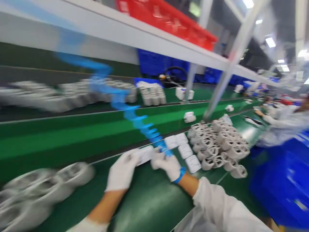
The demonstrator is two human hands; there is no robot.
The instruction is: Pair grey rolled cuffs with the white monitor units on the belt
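Note:
My left hand (122,171), in a white glove, pinches the left end of a small white rectangular piece (145,155). At the piece's right end is my right hand (166,163), also gloved, its fingers curled against it; the exact grip is blurred. A blue band (180,175) circles my right wrist, and a blue coiled cord (131,113) stretches from the upper left down to that hand. Just beyond my right hand, several flat white rectangular pieces (185,150) lie on the green work surface (154,196).
Stacked white ring-shaped housings (214,143) stand at the right, with more housings (45,187) at the left. White parts (72,93) line the raised shelf behind. A slanted post (224,64), a red crate (169,21) and blue bins (282,180) surround the bench. A co-worker's sleeve (277,122) shows far right.

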